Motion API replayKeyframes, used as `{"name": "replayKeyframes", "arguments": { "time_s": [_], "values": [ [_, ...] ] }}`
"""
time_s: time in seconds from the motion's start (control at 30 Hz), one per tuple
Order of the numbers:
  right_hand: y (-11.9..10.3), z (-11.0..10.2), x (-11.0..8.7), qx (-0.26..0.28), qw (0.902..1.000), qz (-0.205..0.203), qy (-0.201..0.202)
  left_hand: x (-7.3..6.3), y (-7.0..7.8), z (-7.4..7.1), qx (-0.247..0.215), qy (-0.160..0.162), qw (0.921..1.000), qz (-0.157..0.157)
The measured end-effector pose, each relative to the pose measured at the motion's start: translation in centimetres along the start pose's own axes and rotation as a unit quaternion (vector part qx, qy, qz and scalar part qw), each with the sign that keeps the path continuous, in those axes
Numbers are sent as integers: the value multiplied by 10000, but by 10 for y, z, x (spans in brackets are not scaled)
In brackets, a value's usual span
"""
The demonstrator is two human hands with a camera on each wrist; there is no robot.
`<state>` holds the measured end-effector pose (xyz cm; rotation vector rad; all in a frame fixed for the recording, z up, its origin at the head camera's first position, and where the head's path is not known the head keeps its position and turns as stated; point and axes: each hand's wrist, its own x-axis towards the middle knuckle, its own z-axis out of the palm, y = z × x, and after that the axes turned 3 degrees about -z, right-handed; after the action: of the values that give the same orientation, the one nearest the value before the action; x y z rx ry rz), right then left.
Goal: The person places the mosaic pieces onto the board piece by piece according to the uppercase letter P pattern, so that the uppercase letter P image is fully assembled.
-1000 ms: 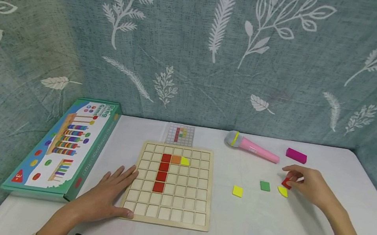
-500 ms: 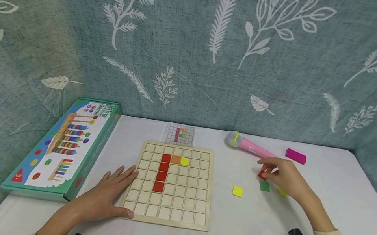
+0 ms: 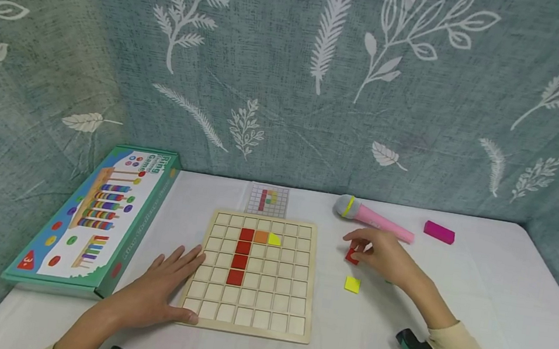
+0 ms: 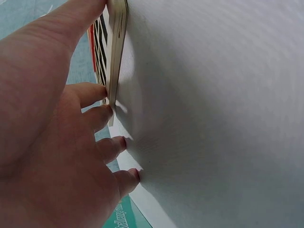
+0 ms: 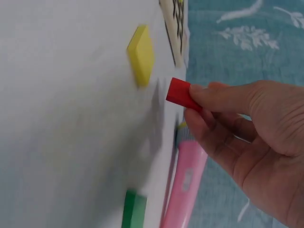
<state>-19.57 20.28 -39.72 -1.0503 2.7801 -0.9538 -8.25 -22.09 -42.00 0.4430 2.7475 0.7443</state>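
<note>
A red square tile (image 5: 181,92) is pinched between the thumb and fingers of my right hand (image 3: 385,260), above the table to the right of the grid board. My left hand (image 3: 158,291) lies with spread fingers at the left edge of the wooden grid board (image 3: 269,333), thumb and fingertips at its rim. Set in the board are a column of several red tiles (image 3: 239,262), an orange tile (image 3: 260,237) and a yellow quarter-round tile (image 3: 274,239). A yellow square tile (image 3: 352,284) lies below my right hand. A green tile (image 5: 134,209) shows in the right wrist view, mostly hidden in the head view.
Behind the board lies a small pattern card (image 3: 267,200). A pink toy microphone (image 3: 379,220) and a magenta block (image 3: 439,232) lie at the back right. A green-edged game box (image 3: 98,221) stands left of the board. A patterned cloth (image 3: 291,82) hangs behind the table.
My right hand has moved left with the red tile, from beside the yellow quarter-round tile, past the green tile, to above the yellow square. My left hand has stayed at the board.
</note>
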Motion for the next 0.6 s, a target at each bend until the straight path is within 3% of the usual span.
{"name": "replayKeyframes", "arguments": {
  "time_s": [0.27, 0.6],
  "values": [
    [-18, 14, 27, 102, 9993, -316, -187, -1, -1, 0, -53, -55, 9999, -81],
    [-42, 40, 46, 463, 9958, -549, -564, 0, -2, 0, -26, -15, 10000, 13]
  ]
}}
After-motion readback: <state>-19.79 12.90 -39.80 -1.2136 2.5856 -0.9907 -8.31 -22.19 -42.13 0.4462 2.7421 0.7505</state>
